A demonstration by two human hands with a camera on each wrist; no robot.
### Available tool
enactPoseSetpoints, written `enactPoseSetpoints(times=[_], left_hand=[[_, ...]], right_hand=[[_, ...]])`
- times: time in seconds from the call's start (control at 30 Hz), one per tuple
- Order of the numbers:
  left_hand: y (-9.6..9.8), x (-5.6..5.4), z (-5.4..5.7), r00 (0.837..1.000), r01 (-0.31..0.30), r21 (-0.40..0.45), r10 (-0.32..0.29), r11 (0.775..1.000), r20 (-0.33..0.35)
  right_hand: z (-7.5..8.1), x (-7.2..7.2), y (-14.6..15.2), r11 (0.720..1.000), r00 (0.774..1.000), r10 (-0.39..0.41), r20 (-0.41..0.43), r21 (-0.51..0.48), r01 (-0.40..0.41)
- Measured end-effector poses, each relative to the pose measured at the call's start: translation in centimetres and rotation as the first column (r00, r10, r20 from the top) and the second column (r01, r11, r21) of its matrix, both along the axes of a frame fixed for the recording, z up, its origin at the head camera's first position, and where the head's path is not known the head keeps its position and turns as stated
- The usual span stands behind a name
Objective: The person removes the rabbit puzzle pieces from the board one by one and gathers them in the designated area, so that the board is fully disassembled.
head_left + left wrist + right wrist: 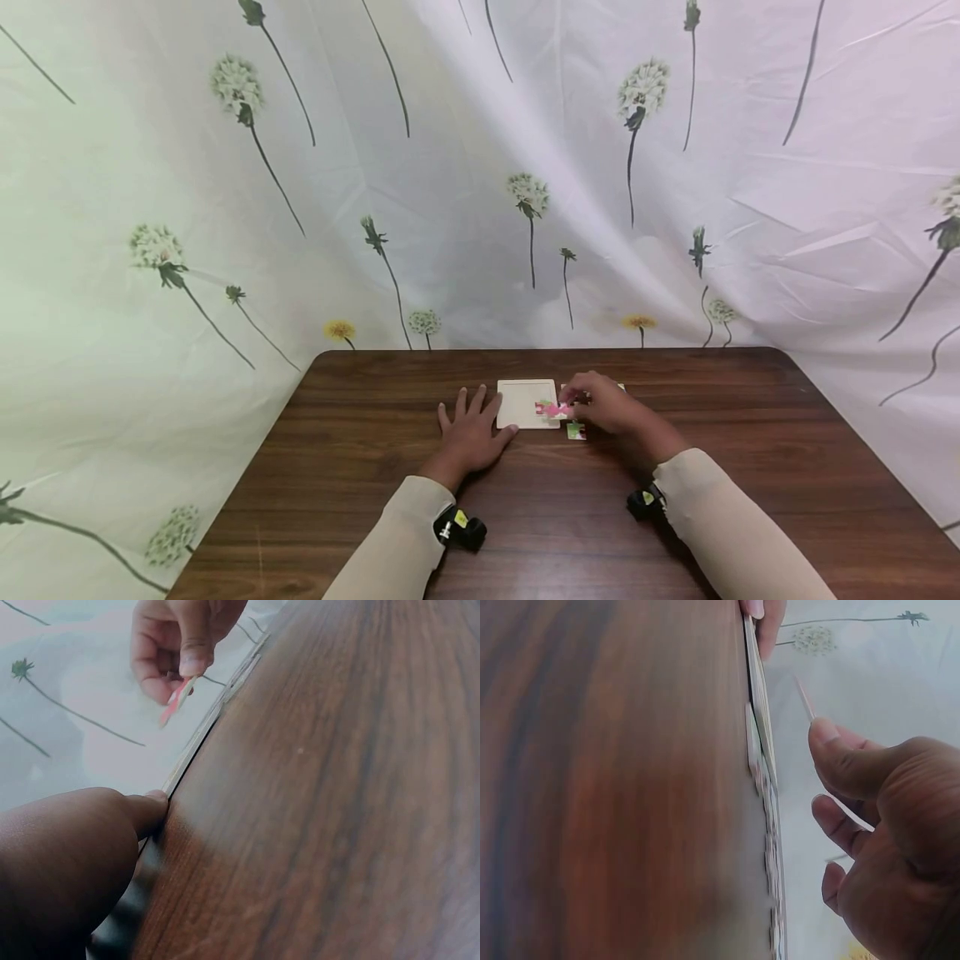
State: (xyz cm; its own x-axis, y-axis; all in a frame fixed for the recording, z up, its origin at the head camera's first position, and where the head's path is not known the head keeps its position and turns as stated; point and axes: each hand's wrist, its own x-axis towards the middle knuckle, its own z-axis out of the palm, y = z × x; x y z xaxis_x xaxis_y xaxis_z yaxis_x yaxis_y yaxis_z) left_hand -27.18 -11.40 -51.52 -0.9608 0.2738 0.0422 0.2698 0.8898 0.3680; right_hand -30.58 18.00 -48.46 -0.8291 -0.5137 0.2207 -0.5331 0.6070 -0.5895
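Note:
A shallow, off-white puzzle tray (517, 406) lies near the far edge of the table. My left hand (471, 435) rests beside it with the fingers spread, thumb and fingertips at the tray's left side. Between thumb and fingers, my right hand (606, 406) pinches a thin pink, green and white jigsaw piece (553, 409), held above the tray's right part. The right wrist view shows the piece (805, 699) edge-on. A green and dark red jigsaw piece (576, 431) lies just right of the tray's near corner. More pieces are partly hidden under my right hand.
The brown wooden table (540, 500) reaches back to a pale curtain (465, 208) printed with dandelions. In the right wrist view, several flat jigsaw pieces (771, 847) lie in a row along the table beside the tray. Each forearm wears a black wrist camera (468, 533).

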Motion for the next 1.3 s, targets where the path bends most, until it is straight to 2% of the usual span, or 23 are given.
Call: enactPoseSetpoints(times=[0.27, 0.43, 0.6, 0.9, 1.3], left_hand=[[0.0, 0.1, 0.0, 1.000, -0.002, -0.003, 0.002, 1.000, 0.004], [0.0, 0.2, 0.1, 1.000, 0.004, 0.004, -0.004, 1.000, 0.006], [0.1, 0.3, 0.2, 1.000, 0.009, 0.020, -0.009, 1.000, 0.001], [-0.1, 0.3, 0.2, 1.000, 0.015, 0.029, -0.015, 0.999, -0.002], [-0.2, 0.2, 0.1, 1.000, 0.013, 0.025, -0.013, 1.000, -0.005]], right_hand=[[-0.4, 0.4, 2.3, 1.000, 1.000, -0.006, -0.028, 0.008, 0.006], [-0.6, 0.7, 3.5, 0.999, 1.000, -0.029, 0.009, 0.030, 0.029], [-0.5, 1.2, 4.4, 0.999, 0.999, -0.031, 0.034, 0.008, 0.031], [-1.0, 1.9, 5.8, 0.999, 0.999, -0.039, -0.010, 0.036, 0.040], [-1.2, 2.6, 6.7, 0.999, 0.999, -0.040, -0.004, 0.028, 0.040]])
